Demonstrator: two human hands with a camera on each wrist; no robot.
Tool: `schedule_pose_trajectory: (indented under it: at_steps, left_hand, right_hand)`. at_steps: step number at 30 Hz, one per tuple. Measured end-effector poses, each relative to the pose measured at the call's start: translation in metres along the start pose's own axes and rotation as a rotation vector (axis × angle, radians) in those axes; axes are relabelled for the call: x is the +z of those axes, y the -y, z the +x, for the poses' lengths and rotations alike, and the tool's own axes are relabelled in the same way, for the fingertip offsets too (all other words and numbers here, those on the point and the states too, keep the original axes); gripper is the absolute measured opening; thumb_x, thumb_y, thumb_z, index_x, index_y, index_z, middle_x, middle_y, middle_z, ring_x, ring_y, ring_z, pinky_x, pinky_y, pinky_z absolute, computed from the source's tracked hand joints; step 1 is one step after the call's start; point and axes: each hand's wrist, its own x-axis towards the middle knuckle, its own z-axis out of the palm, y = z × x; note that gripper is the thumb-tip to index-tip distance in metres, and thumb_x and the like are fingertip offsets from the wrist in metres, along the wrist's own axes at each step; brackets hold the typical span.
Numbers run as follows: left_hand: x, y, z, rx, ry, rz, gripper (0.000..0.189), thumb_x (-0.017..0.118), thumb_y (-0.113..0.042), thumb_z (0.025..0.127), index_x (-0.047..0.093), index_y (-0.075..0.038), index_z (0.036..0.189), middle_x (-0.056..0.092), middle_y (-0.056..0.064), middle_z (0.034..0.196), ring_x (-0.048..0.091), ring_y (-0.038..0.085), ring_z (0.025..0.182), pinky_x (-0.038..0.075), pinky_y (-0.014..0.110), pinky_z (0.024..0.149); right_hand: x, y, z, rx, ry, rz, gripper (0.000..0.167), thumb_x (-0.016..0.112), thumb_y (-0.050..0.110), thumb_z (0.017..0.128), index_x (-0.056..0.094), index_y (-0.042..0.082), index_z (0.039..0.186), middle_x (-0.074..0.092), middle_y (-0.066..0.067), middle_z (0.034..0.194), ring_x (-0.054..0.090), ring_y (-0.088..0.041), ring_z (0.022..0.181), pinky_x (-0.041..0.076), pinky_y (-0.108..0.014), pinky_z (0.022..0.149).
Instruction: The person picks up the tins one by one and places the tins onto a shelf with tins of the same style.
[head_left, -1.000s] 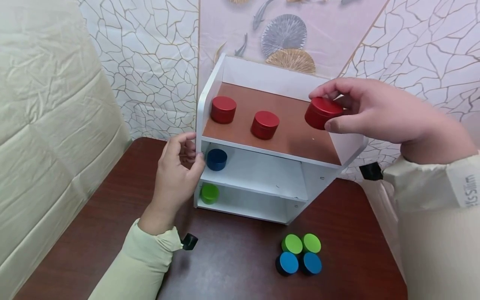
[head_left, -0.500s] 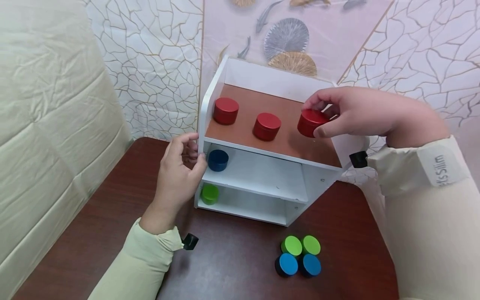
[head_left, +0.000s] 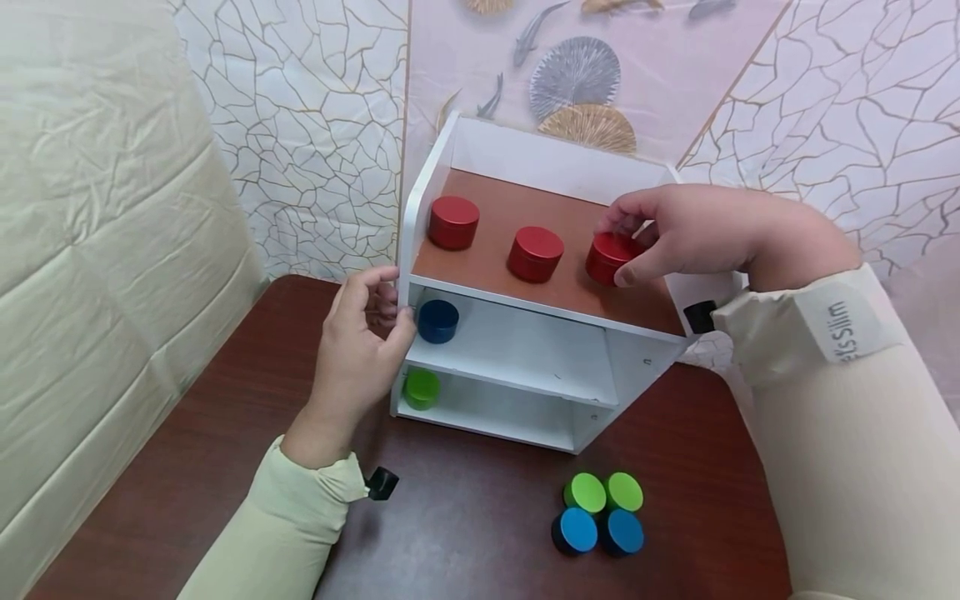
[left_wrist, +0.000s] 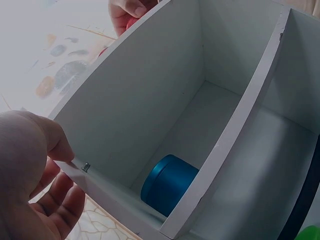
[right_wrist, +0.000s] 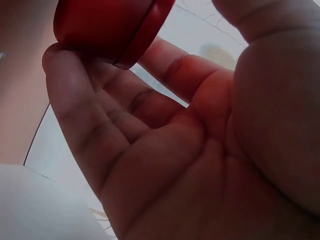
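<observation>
My right hand holds a round red tin between thumb and fingers, low over the right part of the shelf unit's brown top. In the right wrist view the red tin sits at my fingertips. Two more red tins stand to its left, one in the middle and one at the left end. My left hand grips the left side panel of the white shelf unit, thumb at the front edge, as the left wrist view also shows. Beside that panel, a blue tin stands on the middle shelf.
A green tin stands at the left of the bottom shelf. On the dark wooden table, two green tins and two blue tins form a tight cluster in front of the unit's right side. A patterned wall rises behind.
My right hand has brought the red tin left and down, from above the right end to low over the brown top. The left hand has kept its grip on the panel.
</observation>
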Motion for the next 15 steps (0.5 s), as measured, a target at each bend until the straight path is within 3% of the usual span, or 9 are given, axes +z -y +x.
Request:
schedule_pose_trajectory:
  at_steps: [15]
  left_hand:
    - [0.000, 0.000, 0.000, -0.001, -0.002, 0.008, 0.048, 0.074, -0.007, 0.103, 0.061, -0.015, 0.149, 0.064, 0.008, 0.121, 0.066, 0.015, 0.104, 0.060, 0.021, 0.086]
  right_hand:
    - [0.004, -0.003, 0.011, -0.017, -0.008, -0.083, 0.060, 0.090, 0.024, 0.094, 0.065, 0.014, 0.147, 0.067, -0.012, 0.137, 0.069, -0.032, 0.126, 0.055, -0.038, 0.096]
